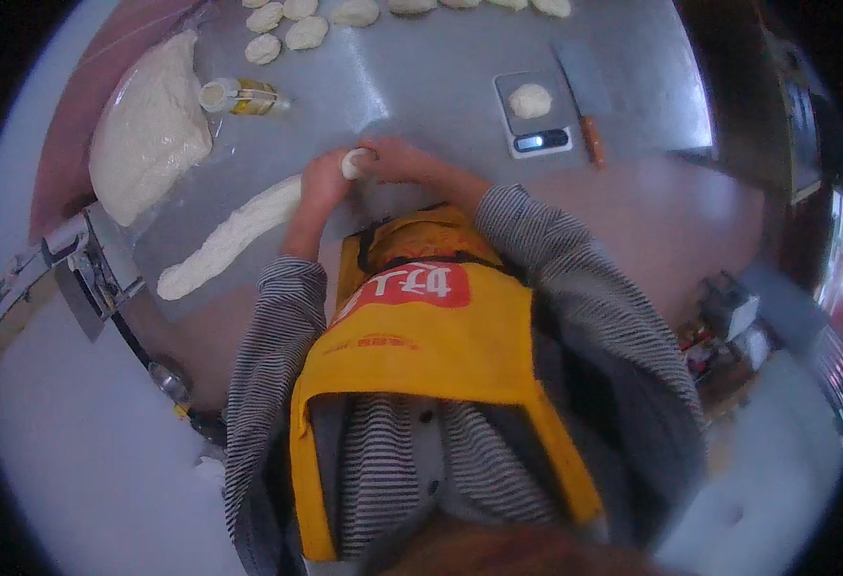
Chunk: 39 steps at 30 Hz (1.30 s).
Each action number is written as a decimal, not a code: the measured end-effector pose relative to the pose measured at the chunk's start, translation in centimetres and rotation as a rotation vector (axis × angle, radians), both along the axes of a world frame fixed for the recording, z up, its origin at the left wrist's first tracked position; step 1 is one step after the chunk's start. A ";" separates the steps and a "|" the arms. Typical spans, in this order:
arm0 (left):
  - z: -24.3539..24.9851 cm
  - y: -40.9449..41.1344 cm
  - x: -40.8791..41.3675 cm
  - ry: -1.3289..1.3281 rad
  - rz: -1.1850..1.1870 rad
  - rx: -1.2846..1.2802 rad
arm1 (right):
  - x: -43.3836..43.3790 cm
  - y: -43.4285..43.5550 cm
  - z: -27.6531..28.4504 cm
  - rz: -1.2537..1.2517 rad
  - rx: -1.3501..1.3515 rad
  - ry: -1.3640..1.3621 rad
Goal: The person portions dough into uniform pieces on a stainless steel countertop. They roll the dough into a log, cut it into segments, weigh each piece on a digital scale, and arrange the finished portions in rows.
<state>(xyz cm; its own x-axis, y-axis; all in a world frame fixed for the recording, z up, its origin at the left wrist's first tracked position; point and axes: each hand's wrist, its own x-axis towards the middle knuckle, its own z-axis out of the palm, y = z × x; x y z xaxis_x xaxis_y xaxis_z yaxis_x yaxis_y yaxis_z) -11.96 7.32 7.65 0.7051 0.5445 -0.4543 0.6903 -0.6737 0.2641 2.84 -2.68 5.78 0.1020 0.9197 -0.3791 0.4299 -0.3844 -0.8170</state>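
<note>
A long rope of pale dough (230,241) runs across the metal worktop (421,79) from the lower left up to my hands. My left hand (324,180) is wrapped around the rope near its upper end. From that fist a short end of dough (353,164) sticks out, and my right hand (396,160) has its fingers closed on it. My two hands almost touch. To the right, a round dough piece (531,101) rests on a digital kitchen scale (506,133) with a lit display.
A large dough mass (151,137) lies at the left on plastic film, beside an oil bottle (248,97) on its side. Several dough pieces (306,32) are along the far edge. Right of the scale lies a wide-bladed knife (592,140) with a wooden handle.
</note>
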 end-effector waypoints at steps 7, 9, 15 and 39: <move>-0.4 -2.8 0.4 -0.009 0.016 0.077 | 0.5 -0.5 -5.7 -0.138 -0.163 0.231; 0.6 -3.6 0.7 -0.068 -0.018 0.183 | 1.0 -0.2 -5.0 -0.163 -0.214 0.302; -2.0 -2.1 0.6 -0.073 -0.091 0.017 | 1.1 0.0 -3.4 -0.069 -0.062 -0.007; -4.7 -2.7 -0.9 -0.213 -0.092 0.038 | 2.3 -0.8 -5.3 -0.057 -0.237 0.718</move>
<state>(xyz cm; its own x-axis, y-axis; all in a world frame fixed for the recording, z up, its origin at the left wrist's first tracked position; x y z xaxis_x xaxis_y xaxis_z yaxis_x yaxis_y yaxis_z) -12.81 4.60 2.90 0.8305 0.4872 -0.2702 0.5567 -0.7438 0.3700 5.09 -3.45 0.52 -0.1995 0.8058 -0.5576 -0.2020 -0.5906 -0.7812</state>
